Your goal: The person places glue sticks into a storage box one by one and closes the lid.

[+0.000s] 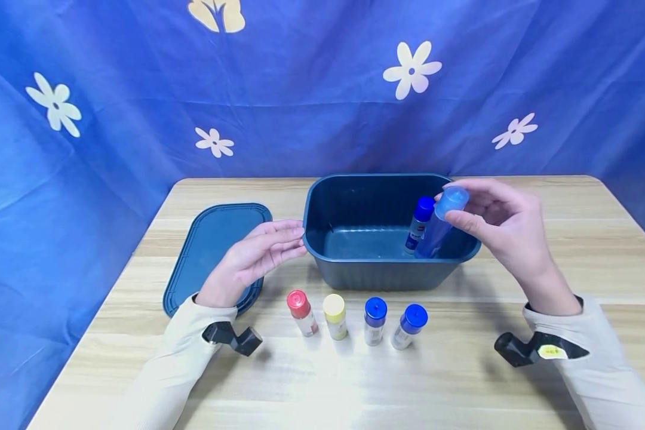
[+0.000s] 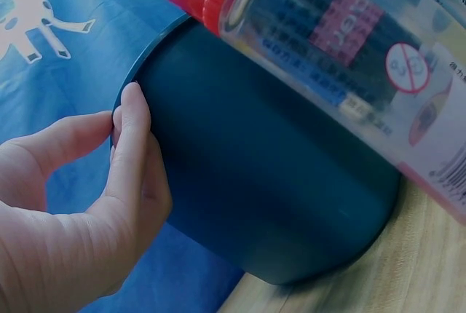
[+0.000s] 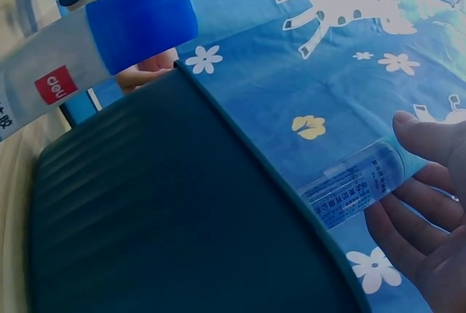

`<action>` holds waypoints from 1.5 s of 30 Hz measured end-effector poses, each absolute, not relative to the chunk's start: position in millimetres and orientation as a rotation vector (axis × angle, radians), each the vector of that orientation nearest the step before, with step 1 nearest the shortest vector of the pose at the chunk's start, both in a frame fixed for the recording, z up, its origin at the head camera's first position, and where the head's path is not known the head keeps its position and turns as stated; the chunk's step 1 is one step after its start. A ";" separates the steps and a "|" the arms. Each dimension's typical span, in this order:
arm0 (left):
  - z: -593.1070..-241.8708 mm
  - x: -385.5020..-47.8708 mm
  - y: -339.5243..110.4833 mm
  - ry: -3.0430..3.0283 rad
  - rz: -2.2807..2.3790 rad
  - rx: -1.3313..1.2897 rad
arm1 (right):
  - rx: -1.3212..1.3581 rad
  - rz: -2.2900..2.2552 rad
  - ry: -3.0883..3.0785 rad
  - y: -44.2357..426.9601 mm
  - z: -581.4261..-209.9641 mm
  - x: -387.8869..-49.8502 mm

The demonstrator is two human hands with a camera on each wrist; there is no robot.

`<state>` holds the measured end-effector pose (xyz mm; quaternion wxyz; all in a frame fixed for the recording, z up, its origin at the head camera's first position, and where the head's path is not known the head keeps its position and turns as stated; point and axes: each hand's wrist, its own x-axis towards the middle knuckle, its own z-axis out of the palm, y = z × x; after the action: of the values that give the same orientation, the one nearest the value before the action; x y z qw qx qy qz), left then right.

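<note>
Looks forward and down over the bench (image 1: 365, 388) from the head; from each wrist, faces the bin (image 1: 376, 276) closely from outside, tilted, sharing the left hand (image 1: 262, 249).

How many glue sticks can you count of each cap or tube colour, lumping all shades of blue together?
Red glue stick: 1
Yellow glue stick: 1
Blue glue sticks: 4 (two on the table, one in the storage bin, one in the right hand)
Total: 6
</note>
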<state>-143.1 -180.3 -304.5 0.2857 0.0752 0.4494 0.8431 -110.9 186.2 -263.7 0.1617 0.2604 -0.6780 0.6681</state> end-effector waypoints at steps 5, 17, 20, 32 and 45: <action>-305.6 -143.8 -179.5 1.199 2.249 0.212 | 0.687 1.854 -2.016 186.9 -269.3 -111.4; -305.4 -144.7 -178.9 1.198 2.255 0.178 | 0.662 1.814 -2.129 187.4 -277.3 -115.0; -305.8 -145.5 -178.3 1.190 2.258 0.163 | 0.672 1.818 -2.148 187.3 -278.6 -117.2; -307.5 -144.0 -181.7 1.136 2.276 0.156 | 0.682 1.608 -2.316 185.1 -283.8 -118.8; -304.9 -142.9 -180.2 1.150 2.266 0.187 | 0.712 1.384 -2.442 182.5 -283.2 -121.1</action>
<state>-142.9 -180.2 -304.9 0.2924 0.0700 0.4315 0.8505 -121.1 182.5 -283.2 0.1227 0.2441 -0.8369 0.4744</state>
